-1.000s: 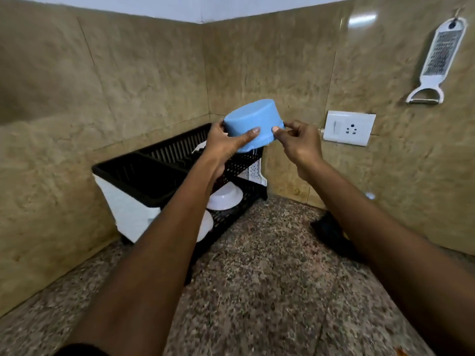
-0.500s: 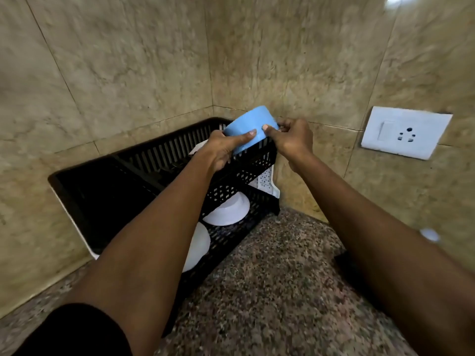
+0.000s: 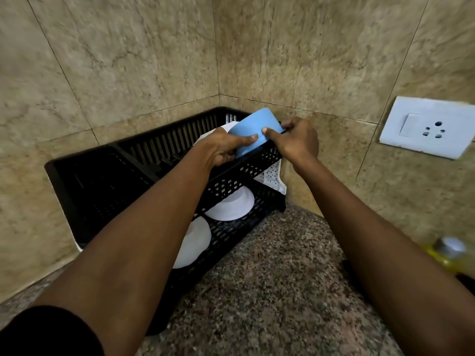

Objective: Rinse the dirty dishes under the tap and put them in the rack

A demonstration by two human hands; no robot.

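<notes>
A light blue bowl (image 3: 253, 128), turned bottom up and tilted, sits at the right end of the black dish rack's (image 3: 144, 155) upper tier. My left hand (image 3: 223, 147) grips its left side with the thumb laid across the wall. My right hand (image 3: 295, 140) pinches its right edge, thumb on the front. A white dish (image 3: 228, 127) shows just behind the bowl. Two white bowls (image 3: 231, 204) lie upside down on the rack's lower tier.
The rack stands in the corner of beige tiled walls on a speckled granite counter (image 3: 270, 278). A white switch and socket plate (image 3: 426, 127) is on the right wall. A blurred yellow bottle with a pale cap (image 3: 447, 249) stands at the right edge.
Both hands have lowered the blue bowl from above the rack down into its upper tier. The view has dropped and moved closer to the rack.
</notes>
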